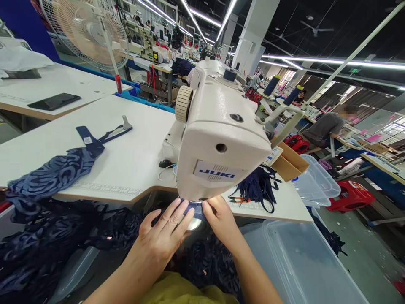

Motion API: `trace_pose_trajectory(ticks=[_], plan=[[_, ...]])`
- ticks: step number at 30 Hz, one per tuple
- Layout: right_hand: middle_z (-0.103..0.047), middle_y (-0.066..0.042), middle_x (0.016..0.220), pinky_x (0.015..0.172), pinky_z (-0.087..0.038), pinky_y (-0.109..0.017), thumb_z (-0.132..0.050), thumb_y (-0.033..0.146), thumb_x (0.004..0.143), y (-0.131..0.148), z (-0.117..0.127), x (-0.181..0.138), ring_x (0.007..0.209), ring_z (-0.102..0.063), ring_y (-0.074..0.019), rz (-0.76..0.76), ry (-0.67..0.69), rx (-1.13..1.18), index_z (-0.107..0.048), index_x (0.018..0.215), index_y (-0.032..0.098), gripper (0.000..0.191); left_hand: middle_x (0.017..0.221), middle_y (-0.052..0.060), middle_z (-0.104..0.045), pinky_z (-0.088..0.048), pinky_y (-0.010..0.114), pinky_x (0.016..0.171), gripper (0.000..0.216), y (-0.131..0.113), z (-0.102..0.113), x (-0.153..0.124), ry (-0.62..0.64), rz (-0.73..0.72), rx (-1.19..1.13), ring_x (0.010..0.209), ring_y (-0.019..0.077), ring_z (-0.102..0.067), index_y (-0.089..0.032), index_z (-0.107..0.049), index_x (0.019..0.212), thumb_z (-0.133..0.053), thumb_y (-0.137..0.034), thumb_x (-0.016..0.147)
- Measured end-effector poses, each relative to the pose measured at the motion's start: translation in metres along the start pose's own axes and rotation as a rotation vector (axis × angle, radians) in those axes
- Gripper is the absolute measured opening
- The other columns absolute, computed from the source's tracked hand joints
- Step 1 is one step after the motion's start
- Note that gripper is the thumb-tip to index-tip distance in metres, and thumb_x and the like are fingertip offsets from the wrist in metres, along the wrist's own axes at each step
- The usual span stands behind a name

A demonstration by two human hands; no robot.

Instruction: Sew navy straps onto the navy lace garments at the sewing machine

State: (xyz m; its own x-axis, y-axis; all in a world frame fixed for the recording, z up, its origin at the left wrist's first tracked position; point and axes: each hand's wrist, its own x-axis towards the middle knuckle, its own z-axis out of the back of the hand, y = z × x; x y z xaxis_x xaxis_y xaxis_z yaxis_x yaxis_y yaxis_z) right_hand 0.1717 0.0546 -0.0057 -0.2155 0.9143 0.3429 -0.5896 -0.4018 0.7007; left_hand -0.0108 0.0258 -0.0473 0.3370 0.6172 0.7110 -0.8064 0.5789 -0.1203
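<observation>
A white JUKI sewing machine point(218, 139) stands on the white table point(133, 147), its head right over my hands. My left hand point(164, 230) lies flat, fingers stretched out, on a navy fabric piece point(193, 210) under the machine head. My right hand point(220, 217) presses the same piece from the right with fingers together and curled down. The needle area is hidden by the machine head. More dark navy lace fabric point(202, 261) lies in my lap below both hands.
A heap of blue lace garments point(47, 177) hangs over the table's left edge. Navy straps point(257, 185) lie right of the machine. Clear plastic bins point(297, 261) stand at my right. A fan point(91, 31), a phone point(53, 101) and other seated workers are behind.
</observation>
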Motion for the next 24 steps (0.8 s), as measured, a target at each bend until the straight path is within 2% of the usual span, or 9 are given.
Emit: trace_pose_trajectory(ticks=[15, 21, 24], plan=[[-0.056, 0.0, 0.076, 0.068, -0.04, -0.025, -0.045, 0.021, 0.094, 0.001, 0.001, 0.0, 0.074, -0.052, -0.0145, -0.047, 0.034, 0.04, -0.054, 0.073, 0.02, 0.023, 0.127, 0.005, -0.062, -0.032, 0.037, 0.098, 0.046, -0.001, 0.007, 0.001, -0.003, 0.003, -0.005, 0.119, 0.0209, -0.056, -0.026, -0.039, 0.14, -0.045, -0.034, 0.095], [-0.057, 0.001, 0.076, 0.064, -0.04, -0.025, -0.043, 0.031, 0.095, -0.005, -0.005, -0.005, 0.07, -0.052, -0.0146, -0.133, 0.021, 0.155, -0.054, 0.083, 0.021, 0.019, 0.129, 0.009, -0.06, -0.035, 0.038, 0.095, 0.036, -0.002, 0.015, 0.005, -0.018, 0.03, 0.009, 0.116, 0.0221, -0.058, -0.021, -0.054, 0.127, -0.044, -0.037, 0.095], [-0.055, 0.003, 0.074, 0.065, -0.04, -0.025, -0.046, 0.034, 0.094, -0.016, -0.007, -0.012, 0.069, -0.051, -0.0139, -0.19, -0.009, 0.242, -0.05, 0.103, 0.021, 0.017, 0.125, 0.01, -0.063, -0.036, 0.036, 0.092, 0.033, 0.0, 0.021, 0.01, -0.007, 0.013, 0.025, 0.111, 0.0215, -0.061, -0.021, -0.059, 0.12, -0.048, -0.037, 0.094]])
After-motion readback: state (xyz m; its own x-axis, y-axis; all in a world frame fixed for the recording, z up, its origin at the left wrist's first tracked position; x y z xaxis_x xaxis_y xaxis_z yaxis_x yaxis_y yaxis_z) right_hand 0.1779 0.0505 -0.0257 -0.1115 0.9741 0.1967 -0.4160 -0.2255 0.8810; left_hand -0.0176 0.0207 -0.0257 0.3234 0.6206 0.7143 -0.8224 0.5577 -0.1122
